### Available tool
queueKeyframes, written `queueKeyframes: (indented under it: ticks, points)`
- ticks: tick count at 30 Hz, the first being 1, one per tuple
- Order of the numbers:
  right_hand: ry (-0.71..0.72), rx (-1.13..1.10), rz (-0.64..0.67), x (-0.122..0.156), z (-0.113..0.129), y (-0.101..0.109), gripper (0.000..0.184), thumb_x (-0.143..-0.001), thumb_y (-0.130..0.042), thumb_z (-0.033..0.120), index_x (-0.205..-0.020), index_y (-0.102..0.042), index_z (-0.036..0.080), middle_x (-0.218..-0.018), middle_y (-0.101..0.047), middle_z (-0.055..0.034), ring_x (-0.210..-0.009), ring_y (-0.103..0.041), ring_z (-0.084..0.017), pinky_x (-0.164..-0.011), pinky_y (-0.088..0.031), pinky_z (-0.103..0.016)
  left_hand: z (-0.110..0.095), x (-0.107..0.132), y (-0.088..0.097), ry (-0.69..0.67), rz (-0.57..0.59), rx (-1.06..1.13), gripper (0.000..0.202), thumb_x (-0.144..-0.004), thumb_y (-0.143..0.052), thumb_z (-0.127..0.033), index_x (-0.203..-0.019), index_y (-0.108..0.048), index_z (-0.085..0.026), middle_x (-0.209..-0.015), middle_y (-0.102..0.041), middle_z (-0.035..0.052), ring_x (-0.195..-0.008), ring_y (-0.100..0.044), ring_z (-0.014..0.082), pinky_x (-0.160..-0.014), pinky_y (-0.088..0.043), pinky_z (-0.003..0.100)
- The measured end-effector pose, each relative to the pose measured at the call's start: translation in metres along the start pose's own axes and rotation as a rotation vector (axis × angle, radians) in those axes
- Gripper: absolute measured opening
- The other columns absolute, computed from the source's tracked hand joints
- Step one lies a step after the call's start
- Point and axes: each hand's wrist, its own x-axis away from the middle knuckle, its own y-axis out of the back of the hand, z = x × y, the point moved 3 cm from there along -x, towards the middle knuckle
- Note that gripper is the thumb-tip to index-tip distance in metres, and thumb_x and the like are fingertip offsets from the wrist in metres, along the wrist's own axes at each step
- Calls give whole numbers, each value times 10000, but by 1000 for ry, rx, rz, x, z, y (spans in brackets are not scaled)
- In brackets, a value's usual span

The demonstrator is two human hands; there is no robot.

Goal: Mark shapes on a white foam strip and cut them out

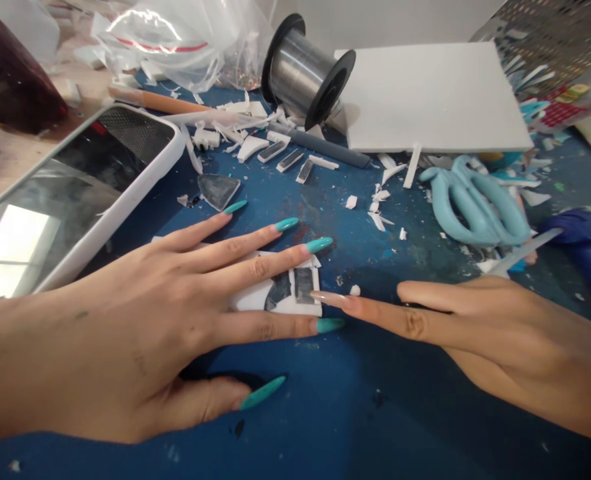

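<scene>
My left hand, with long teal nails, lies flat with its fingers spread over a small white foam-like piece. Dark grey patches are set into this piece, one of them a rectangle with a white border near its right end. Much of the piece is hidden under my fingers. From the right, my right hand reaches in with its index finger stretched out and the other fingers folded back. The long pale nail of that finger touches, or nearly touches, the grey rectangle. Nothing is held in my right hand.
A phone lies at left. Behind are a wire spool, a white board, a plastic bag and a grey stick. Light-blue-handled scissors lie at right. White scraps and a dark grey piece are scattered across the blue mat.
</scene>
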Motion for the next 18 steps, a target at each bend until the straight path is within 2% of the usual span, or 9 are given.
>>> queueKeyframes:
  ticks: [3, 8, 13, 18]
  points:
    - [41, -110, -13, 0, 2, 2, 867, -938, -347, -17, -1679, -284, 428, -716, -368, 68, -417, -422, -77, -447, -360, -215, 0, 0, -1, -7, -5, -10, 629, -1062, -423, -590, -1661, -315, -434, -1794, -154, -16, -1572, -365, 412, -1275, -142, 685]
    - [34, -93, -65, -3, 6, 5, 909, -914, -341, -45, -1677, -250, 440, -721, -372, 67, -421, -426, -90, -431, -341, -240, -1, 1, -1, -9, -14, -25, 615, -1087, -381, -568, -1676, -298, -411, -1796, -152, -8, -1567, -370, 423, -1287, -132, 670]
    - [39, -94, -106, -1, 7, 5, 948, -908, -325, -54, -1687, -191, 468, -749, -550, 64, -407, -473, -106, -409, -352, -281, -2, 1, 1, -32, -7, -60, 626, -1091, -369, -549, -1688, -261, -393, -1790, -185, 36, -1551, -397, 431, -1252, -192, 711]
    - [39, -6, -115, 0, 5, 8, 929, -939, -296, -28, -1689, -147, 499, -821, -667, 39, -536, -645, -152, -441, -443, -296, -3, 2, 1, -34, -6, -83, 594, -1097, -355, -525, -1674, -297, -396, -1788, -194, 41, -1563, -375, 425, -1228, -237, 729]
